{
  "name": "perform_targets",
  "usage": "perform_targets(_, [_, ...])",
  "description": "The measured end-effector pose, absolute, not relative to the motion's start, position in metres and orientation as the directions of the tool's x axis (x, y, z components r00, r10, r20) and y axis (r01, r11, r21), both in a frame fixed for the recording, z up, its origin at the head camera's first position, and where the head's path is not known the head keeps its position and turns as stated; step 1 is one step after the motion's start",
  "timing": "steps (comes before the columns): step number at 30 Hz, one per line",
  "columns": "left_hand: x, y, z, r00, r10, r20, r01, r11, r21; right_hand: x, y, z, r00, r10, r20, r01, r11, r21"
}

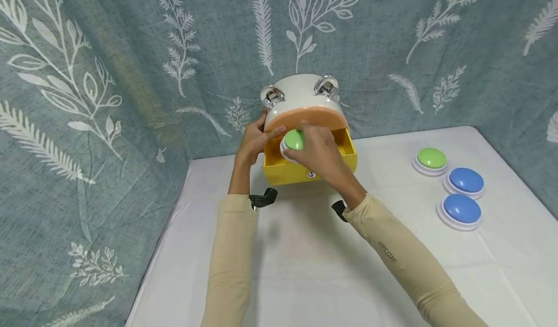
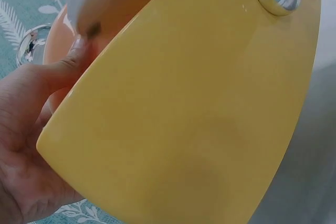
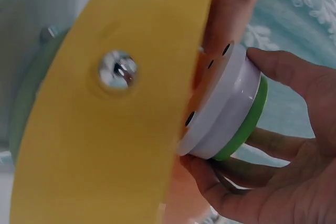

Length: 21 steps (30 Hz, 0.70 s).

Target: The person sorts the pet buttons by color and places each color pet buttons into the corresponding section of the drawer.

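A white box [image 1: 301, 92] with an orange front and two chrome rings on top stands at the back of the table. Its yellow drawer [image 1: 287, 176], with a small chrome knob, is pulled out. My left hand [image 1: 253, 140] holds the box's left side, the thumb on the orange front. Over the open drawer, my right hand [image 1: 320, 150] grips a round push button [image 1: 294, 140] with a green dome and white base. In the right wrist view the push button [image 3: 231, 108] is tilted, its base towards the drawer, thumb and fingers around its rim.
On the right side of the table [image 1: 296, 269] lie another green push button [image 1: 431, 158] and two blue push buttons [image 1: 465, 180], all dome up. A leaf-patterned curtain [image 1: 218, 51] hangs close behind the box and along both sides.
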State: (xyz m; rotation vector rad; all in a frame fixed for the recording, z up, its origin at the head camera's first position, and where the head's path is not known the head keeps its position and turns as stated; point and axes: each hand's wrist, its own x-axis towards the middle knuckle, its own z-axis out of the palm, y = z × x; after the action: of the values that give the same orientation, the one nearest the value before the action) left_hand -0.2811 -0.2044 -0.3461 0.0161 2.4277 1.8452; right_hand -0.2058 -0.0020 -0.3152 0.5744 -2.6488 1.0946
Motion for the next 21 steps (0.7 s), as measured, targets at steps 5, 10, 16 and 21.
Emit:
perform_targets(5, [-0.283,-0.206,-0.346,-0.996,0.077,-0.036,-0.013,0.275,0.961,-0.22,-0.021,-0.324,-0.91,-0.267,0.317,-0.41,0.683,-0.604])
perform_targets(10, [-0.282,-0.206,-0.347,-0.996,0.08,-0.028,-0.006,0.26,0.965,-0.232,-0.04,-0.331,-0.945,-0.279,0.17,-0.325,0.762,-0.56])
perform_targets(16, [-0.281,-0.202,-0.347,-0.996,0.083,-0.037,-0.013,0.271,0.962,-0.24,-0.047,-0.341,-0.953,-0.301,0.026,-0.262,0.783,-0.564])
perform_targets(21, [-0.28,-0.205,-0.347,-0.997,0.077,-0.023,-0.001,0.276,0.961,-0.244,-0.048,-0.341,-0.939,-0.343,-0.018,-0.265,0.757,-0.598])
